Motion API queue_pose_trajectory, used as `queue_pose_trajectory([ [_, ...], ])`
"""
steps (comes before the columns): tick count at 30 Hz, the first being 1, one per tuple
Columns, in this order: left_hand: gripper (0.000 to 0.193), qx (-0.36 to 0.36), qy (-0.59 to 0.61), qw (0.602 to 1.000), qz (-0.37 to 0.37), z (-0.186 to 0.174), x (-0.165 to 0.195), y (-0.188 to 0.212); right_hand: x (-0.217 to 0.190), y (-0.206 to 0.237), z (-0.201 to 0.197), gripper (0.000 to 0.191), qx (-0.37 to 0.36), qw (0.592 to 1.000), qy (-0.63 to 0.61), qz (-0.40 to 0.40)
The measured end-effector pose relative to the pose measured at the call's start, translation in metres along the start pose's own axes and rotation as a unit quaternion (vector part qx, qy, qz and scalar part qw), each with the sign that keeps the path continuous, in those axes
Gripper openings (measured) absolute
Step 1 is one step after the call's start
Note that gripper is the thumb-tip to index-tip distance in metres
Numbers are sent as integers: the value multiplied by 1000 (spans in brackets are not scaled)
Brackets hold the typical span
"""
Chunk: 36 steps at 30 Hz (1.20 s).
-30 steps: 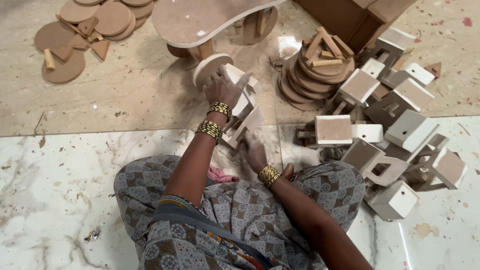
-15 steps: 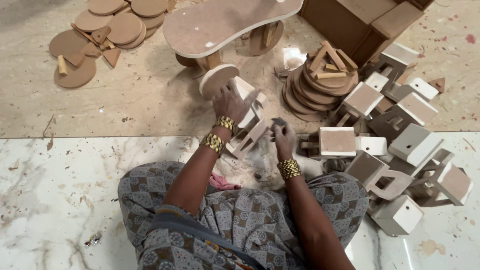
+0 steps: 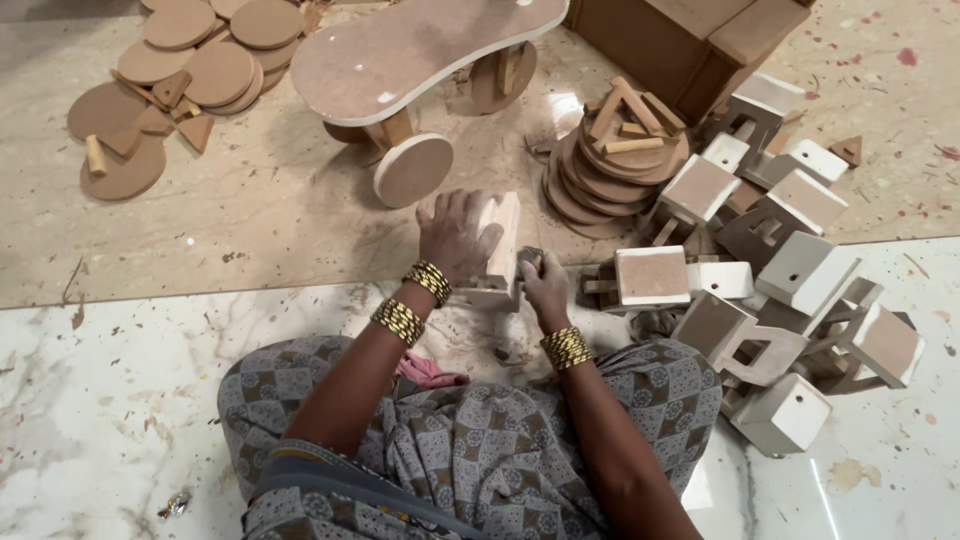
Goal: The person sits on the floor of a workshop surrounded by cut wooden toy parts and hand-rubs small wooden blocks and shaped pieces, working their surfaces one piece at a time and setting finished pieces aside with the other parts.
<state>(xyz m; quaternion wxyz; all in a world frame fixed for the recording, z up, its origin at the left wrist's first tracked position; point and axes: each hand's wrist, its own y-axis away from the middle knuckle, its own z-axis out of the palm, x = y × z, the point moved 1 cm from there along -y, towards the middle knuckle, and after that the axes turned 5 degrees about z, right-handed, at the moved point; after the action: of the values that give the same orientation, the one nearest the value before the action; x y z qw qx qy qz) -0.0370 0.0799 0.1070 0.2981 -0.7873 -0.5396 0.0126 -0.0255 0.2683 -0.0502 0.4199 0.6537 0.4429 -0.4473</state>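
Head view: left hand (image 3: pixel 455 235) lies palm-down, gripping a wooden block (image 3: pixel 497 250); right hand (image 3: pixel 545 285) clenches a small dark tool (image 3: pixel 529 262) beside it. Marble floor (image 3: pixel 100 400) below, wooden discs (image 3: pixel 600 170) stacked near

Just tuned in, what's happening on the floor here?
A person sits on the floor working on a small white-painted wooden piece. The left hand lies over its top and steadies it, while the right hand presses a small dark block against its side. To the right lies a heap of similar white wooden pieces, and behind it a stack of round wooden discs. A low curved-top wooden stool stands ahead.
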Motion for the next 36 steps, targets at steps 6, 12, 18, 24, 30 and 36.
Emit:
queue_pose_trajectory([
  [6, 46, -12, 32, 998, -60, 4, 11, -6, -7, -1, -4, 9, 5, 979, -6, -203],
  [12, 31, 51, 85, 995, 18, -6, 2, -3, 11, -10, -16, 15, -52, 987, -66, 137],
  [18, 28, 56, 102, 993, 25, -12, 4, -1, -40, 10, 1, 15, -114, 950, -292, -10],
  [24, 24, 59, 85, 995, 16, -8, 5, -1, -80, 39, 7, 5, -154, 894, -415, 63],
  [30, 23, 71, 84, 994, 24, -1, 2, -10, -68, 63, -6, 8, -215, 915, -341, 15],
  [36, 26, 54, 113, 992, 6, -7, -15, -9, -47, 8, -58, 12, -86, 993, -62, 59],
])
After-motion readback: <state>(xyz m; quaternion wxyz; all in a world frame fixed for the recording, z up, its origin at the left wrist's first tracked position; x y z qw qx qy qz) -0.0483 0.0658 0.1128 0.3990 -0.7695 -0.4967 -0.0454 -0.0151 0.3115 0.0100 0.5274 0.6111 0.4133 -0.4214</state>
